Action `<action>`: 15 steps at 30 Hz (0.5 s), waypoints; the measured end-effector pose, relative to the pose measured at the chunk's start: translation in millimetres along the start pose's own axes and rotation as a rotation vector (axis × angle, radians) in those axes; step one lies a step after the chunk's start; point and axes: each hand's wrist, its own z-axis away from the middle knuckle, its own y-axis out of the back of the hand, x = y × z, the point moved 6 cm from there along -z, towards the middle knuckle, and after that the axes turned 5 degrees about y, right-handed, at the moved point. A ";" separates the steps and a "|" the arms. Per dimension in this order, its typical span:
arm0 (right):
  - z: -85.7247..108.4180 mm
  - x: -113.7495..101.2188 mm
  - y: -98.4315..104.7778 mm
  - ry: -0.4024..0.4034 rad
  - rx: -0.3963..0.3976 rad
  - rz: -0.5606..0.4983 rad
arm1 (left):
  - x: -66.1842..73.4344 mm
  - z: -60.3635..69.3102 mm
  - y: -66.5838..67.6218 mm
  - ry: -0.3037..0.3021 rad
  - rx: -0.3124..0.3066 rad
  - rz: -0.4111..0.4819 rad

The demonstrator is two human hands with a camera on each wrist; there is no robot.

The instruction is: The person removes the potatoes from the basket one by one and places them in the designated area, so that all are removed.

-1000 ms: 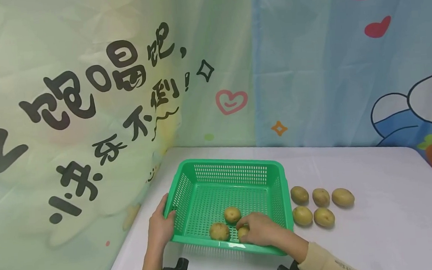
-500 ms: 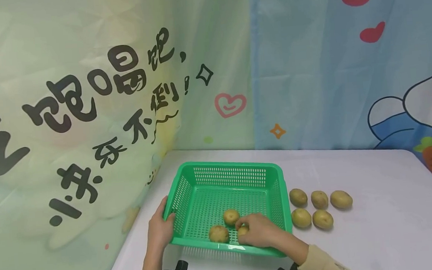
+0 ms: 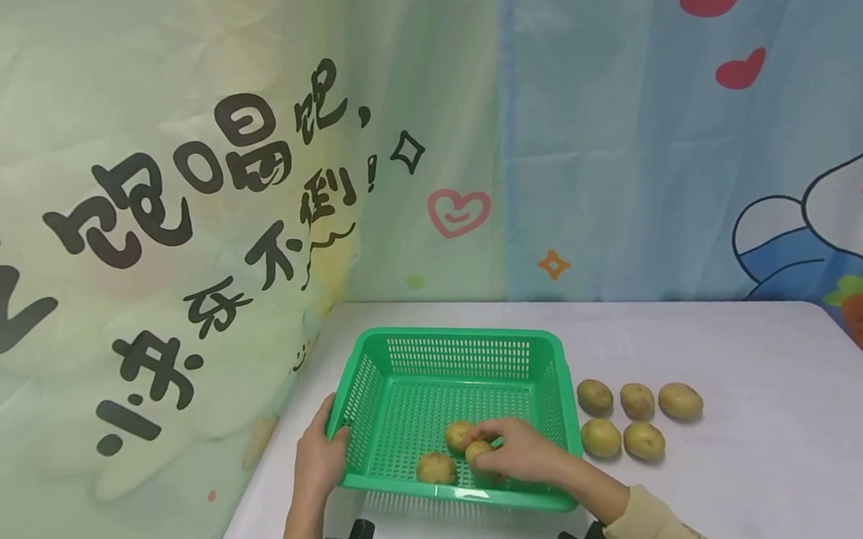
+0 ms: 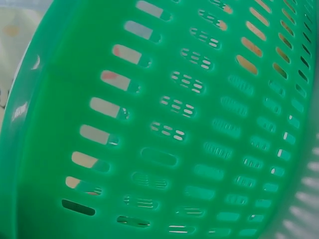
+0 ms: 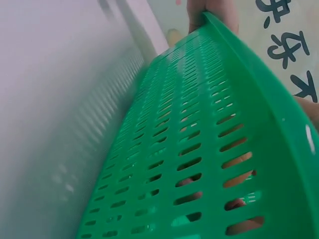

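One potato [image 3: 478,452] is in the grasp of your right hand [image 3: 523,453], pinched at the fingertips just inside the near side of the green slotted basket [image 3: 440,392]. It lies at about 9 o'clock from the middle of that hand. Your fingers cover part of its skin, and you cannot tell whether its underside touches the basket floor. At 10 o'clock from it, a second potato [image 3: 456,436] is partly hidden by it and your fingers; contact between the two is hard to judge. A larger potato [image 3: 436,469] sits between 8 and 9 o'clock, near the front wall.

Your left hand [image 3: 322,454] grips the basket rim between 8 and 9 o'clock from the basket's centre, thumb showing, other fingers partly out of sight. In the left wrist view the slotted wall fills most of the picture, and tan patches behind its upper slots are too broken up to name. The right wrist view shows only slivers of your right hand through slots, and the top edge cuts off your left.

Outside, five potatoes [image 3: 600,439] rest on the white tabletop [image 3: 755,389], at 3 o'clock from the basket.
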 end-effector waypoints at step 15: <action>29.3 -12.8 41.9 -0.004 0.181 -0.233 | 4.8 -4.1 -2.3 -0.043 -0.059 -0.135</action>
